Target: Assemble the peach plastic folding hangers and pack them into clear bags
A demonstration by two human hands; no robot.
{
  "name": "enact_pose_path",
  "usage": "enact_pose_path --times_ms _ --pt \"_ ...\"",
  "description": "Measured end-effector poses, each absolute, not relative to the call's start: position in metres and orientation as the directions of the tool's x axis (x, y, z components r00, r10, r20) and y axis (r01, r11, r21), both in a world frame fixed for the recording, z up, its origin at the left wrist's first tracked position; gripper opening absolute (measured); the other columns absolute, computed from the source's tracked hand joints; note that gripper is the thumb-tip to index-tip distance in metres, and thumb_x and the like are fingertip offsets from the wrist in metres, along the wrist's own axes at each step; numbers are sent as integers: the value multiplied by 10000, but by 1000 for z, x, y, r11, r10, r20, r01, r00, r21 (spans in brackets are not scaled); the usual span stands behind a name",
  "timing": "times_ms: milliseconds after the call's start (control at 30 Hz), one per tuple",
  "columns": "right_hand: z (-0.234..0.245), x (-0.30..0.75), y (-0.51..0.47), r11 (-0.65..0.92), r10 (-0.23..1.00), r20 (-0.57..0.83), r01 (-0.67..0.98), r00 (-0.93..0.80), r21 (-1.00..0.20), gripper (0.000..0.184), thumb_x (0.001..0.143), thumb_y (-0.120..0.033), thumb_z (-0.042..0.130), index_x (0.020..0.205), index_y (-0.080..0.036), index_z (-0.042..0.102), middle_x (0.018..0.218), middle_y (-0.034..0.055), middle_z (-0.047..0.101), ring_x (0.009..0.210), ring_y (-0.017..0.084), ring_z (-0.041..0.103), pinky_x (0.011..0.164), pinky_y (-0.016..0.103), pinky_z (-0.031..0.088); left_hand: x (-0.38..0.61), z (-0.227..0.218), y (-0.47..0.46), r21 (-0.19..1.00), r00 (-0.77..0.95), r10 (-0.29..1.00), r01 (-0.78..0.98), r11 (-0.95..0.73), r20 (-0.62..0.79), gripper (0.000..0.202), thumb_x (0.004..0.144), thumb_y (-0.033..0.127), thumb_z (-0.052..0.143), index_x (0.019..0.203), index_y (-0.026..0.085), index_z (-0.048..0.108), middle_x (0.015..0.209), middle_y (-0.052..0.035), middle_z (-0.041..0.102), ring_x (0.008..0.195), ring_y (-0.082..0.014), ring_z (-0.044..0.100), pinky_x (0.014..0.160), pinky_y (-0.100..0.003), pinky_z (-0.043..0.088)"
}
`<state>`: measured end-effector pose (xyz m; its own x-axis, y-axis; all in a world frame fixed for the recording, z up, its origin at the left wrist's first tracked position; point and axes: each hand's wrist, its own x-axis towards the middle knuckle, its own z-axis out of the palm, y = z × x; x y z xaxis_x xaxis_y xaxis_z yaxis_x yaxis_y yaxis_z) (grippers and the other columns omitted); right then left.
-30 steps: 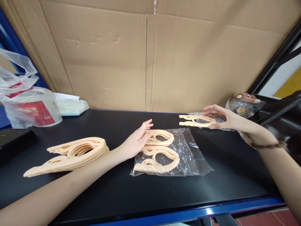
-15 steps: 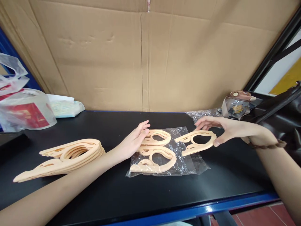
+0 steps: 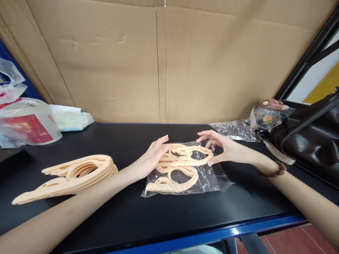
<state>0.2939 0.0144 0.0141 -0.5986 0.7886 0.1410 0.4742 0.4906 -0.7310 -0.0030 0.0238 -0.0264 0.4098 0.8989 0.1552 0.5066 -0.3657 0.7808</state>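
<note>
Several beige plastic pieces, which look like folding clothes hangers, are in view. A clear plastic bag [image 3: 209, 180] lies flat on the black table with a folded hanger [image 3: 185, 188] in its near part. My left hand [image 3: 150, 158] rests over the left end of the bag and the hangers, fingers stretched out, its thumb side by the hanger ends. My right hand [image 3: 225, 148] has thumb and fingers around the rounded end of another hanger [image 3: 202, 162], which lies over the far half of the bag. Whether it is inside the plastic I cannot tell.
At the left is a stack of beige hangers [image 3: 87, 176], partly behind my left forearm. Farther back stand a plastic carrier bag [image 3: 31, 123] and a white-green pack [image 3: 74, 118]. Another clear bag [image 3: 235, 129], a bottle [image 3: 267, 118] and a black bag [image 3: 307, 141] lie right. Cardboard [image 3: 119, 70] walls the back.
My right hand has moved left with the hanger, which now overlaps the far hanger on the bag. My left hand has stayed nearly in place.
</note>
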Motion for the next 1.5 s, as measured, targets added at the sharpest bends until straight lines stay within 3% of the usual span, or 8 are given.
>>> enact_pose_path --times_ms 200,400,700,933,1200,1500 --pt "1 286 13 412 784 113 377 -610 -829 1008 651 -321 792 1454 -327 182 1248 73 472 954 169 580 938 435 469 -2 -33 28 835 382 916 459 -305 124 576 930 556 301 1451 309 281 1542 -29 271 1421 -244 203 1152 -450 206" --pt "3 295 19 413 793 123 378 -597 -829 949 700 -276 761 1460 -265 193 990 31 623 868 162 594 892 407 473 4 -30 26 841 310 943 474 -261 118 580 908 563 312 1424 300 349 1530 -29 298 1422 -257 205 1146 -464 207" --pt "-5 270 9 433 778 198 282 -596 -856 806 749 -257 729 1416 -269 277 1031 33 643 987 180 599 929 407 446 2 -27 23 778 345 931 550 -304 120 567 916 580 285 1415 323 367 1528 -39 302 1416 -274 228 1127 -508 227" --pt "-12 266 7 509 750 218 333 -625 -794 912 716 -307 759 1451 -318 219 1278 68 548 1132 214 529 986 447 405 2 -26 19 711 397 893 566 -418 210 528 954 515 212 1295 253 519 1447 -30 437 1423 -210 204 1168 -440 152" --pt "-13 263 7 516 755 250 315 -606 -797 833 729 -315 754 1423 -323 294 1211 44 626 1114 221 561 974 451 398 0 -18 20 696 422 889 584 -418 180 522 963 489 190 1247 258 562 1397 -14 493 1308 -207 412 1100 -380 328" --pt "-14 257 5 537 772 278 351 -572 -767 801 714 -331 765 1392 -292 339 1151 48 641 1060 216 572 926 417 423 -1 -10 15 576 483 845 633 -517 227 505 979 473 210 1251 242 567 1404 -12 483 1338 -206 356 1153 -436 208"
